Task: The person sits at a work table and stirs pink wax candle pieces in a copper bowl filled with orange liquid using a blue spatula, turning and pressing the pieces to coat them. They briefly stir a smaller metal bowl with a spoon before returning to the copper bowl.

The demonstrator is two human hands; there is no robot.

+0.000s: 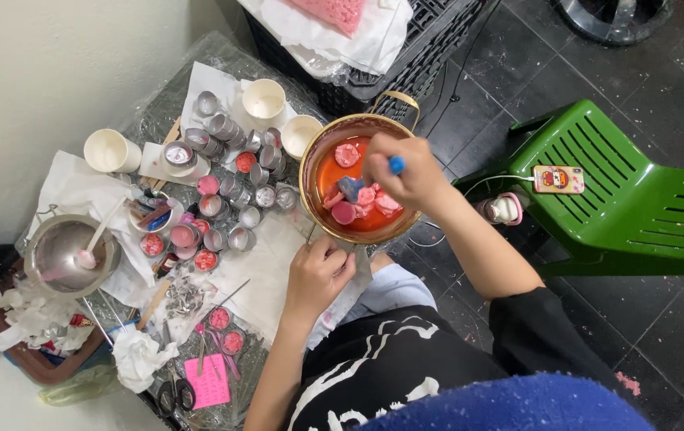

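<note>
gripping a blue-handled tool (374, 177) in our closed right hand (407, 174), we dip it among pink wax discs (367, 199) in the pot (314, 160) of orange liquid. our left hand (316, 275) curls shut around the pot's handle, mostly hidden beneath our fingers, beside small metal tins (226, 187).

Glossy metal pot (310, 160), plastic chair (621, 191)
</note>
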